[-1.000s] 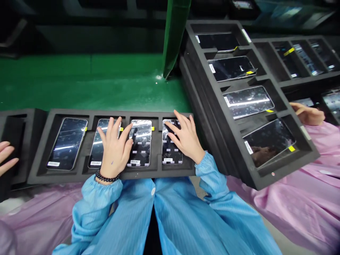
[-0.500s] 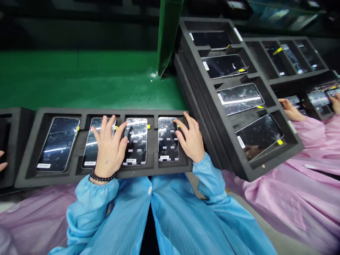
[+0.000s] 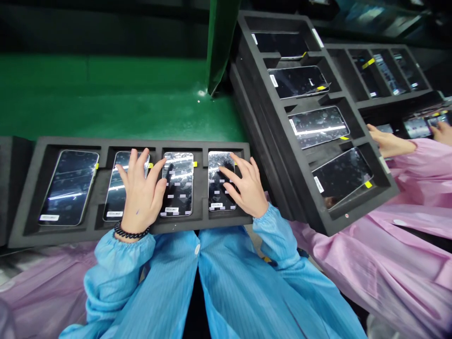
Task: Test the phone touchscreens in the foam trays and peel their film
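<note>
A black foam tray (image 3: 197, 224) lies in front of me, with a smartphone in each compartment. My left hand (image 3: 140, 195) is spread, partly covering the second phone (image 3: 115, 195) from the left. Its forefinger and thumb reach the left edge of the third phone (image 3: 181, 202), whose screen shows small pale rectangles. Fingers extended, my right hand (image 3: 247, 186) is over the rightmost phone (image 3: 216, 190), fingertips on or just above its screen. The leftmost phone (image 3: 68, 188) lies dark, away from both hands. White labels and yellow tabs mark the phones.
Stacked black trays (image 3: 348, 103) holding phones stand close on the right, angled toward me. Behind is a green surface (image 3: 141, 113) with an upright green post (image 3: 221, 47). A co-worker's hand (image 3: 390, 142) and pink sleeve are beyond the stack. Another tray (image 3: 12, 183) is at far left.
My right hand has moved left from the rightmost phone's edge, its fingers now farther over the screen. My left hand stays spread in the same place. The whole view has shifted slightly.
</note>
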A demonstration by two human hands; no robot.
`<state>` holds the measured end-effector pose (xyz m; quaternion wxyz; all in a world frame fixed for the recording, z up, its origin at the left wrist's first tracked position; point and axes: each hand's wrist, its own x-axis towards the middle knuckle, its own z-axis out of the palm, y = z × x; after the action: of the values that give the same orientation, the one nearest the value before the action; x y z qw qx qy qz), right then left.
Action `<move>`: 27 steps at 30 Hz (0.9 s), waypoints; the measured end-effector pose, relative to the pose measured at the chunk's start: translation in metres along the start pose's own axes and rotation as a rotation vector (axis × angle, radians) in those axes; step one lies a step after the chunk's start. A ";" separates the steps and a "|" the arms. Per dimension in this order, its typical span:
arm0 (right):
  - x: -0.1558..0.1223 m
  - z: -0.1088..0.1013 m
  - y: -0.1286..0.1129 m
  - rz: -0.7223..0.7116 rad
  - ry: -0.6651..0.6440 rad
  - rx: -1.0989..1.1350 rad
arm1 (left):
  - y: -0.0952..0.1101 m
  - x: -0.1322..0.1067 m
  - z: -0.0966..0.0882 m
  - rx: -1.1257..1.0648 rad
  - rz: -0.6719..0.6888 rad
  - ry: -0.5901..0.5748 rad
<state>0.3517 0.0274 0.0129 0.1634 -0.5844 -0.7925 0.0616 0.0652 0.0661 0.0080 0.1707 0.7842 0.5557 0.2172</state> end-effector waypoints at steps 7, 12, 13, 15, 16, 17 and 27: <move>0.004 0.001 -0.008 -0.169 -0.045 0.035 | 0.001 0.000 -0.001 0.025 -0.025 -0.014; -0.008 -0.003 -0.004 -0.122 0.028 0.037 | 0.002 0.000 -0.001 0.013 -0.032 -0.007; -0.012 -0.003 -0.003 -0.104 0.035 0.032 | 0.001 0.000 -0.001 0.006 -0.031 -0.006; -0.019 -0.005 0.000 -0.071 0.046 0.023 | 0.001 0.000 0.000 -0.010 -0.028 -0.007; -0.023 -0.006 0.001 -0.056 0.056 0.020 | 0.000 0.000 0.000 -0.016 -0.025 -0.004; -0.026 -0.007 0.002 -0.040 0.067 0.017 | 0.000 0.000 0.001 -0.019 -0.023 -0.002; -0.051 -0.010 -0.001 -0.076 0.057 0.074 | 0.000 0.000 0.002 -0.020 -0.001 0.019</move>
<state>0.3680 -0.0221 0.0127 0.2093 -0.5489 -0.8064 0.0679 0.0660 0.0656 0.0067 0.1732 0.7800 0.5555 0.2302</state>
